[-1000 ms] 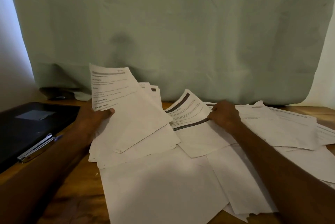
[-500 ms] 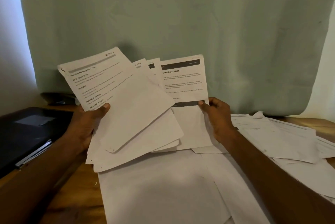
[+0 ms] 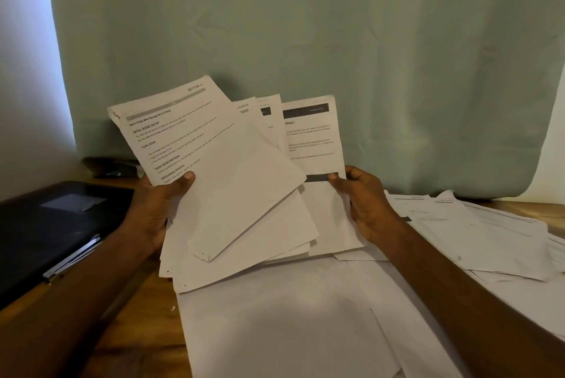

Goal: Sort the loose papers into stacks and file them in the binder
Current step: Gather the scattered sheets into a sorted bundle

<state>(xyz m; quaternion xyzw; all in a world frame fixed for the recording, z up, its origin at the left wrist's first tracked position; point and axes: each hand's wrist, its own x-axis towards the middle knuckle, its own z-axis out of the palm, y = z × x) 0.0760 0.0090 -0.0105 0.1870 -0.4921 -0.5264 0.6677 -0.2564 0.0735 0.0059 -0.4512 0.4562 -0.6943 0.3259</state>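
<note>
While our left hand (image 3: 159,209) grips a fanned stack of papers (image 3: 244,194) above the bench (image 3: 146,316), thumb pressed on the top sheet, our right hand (image 3: 363,203) pinches a single printed sheet (image 3: 315,139) just beside it. Loose papers (image 3: 305,316) cover the bench below. The black binder (image 3: 55,224) lies closed at left.

Fine print (image 3: 308,145) too blurred
</note>
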